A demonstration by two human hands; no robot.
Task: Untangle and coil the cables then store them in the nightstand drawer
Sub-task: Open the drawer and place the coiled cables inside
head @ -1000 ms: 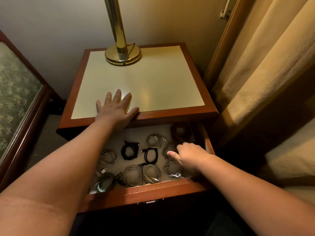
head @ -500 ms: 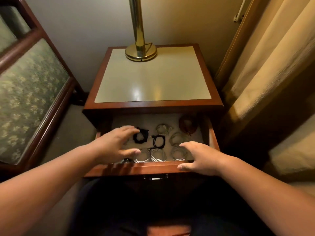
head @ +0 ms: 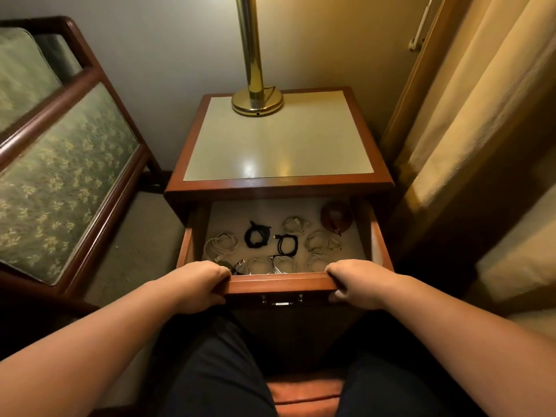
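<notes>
Along the front rail of the open reddish wooden nightstand drawer, our left hand and right hand clamp their fingers over it — likely to push it shut — with the coiled white and black cables lying just behind.

Pale plain wall ahead of me, in warm yellow light. Brass lamp stands close before it. To my left, a wood-framed seat with green floral cushions, on beige carpet. To my right, heavy tan curtains, with a white wand hanging beside them.
</notes>
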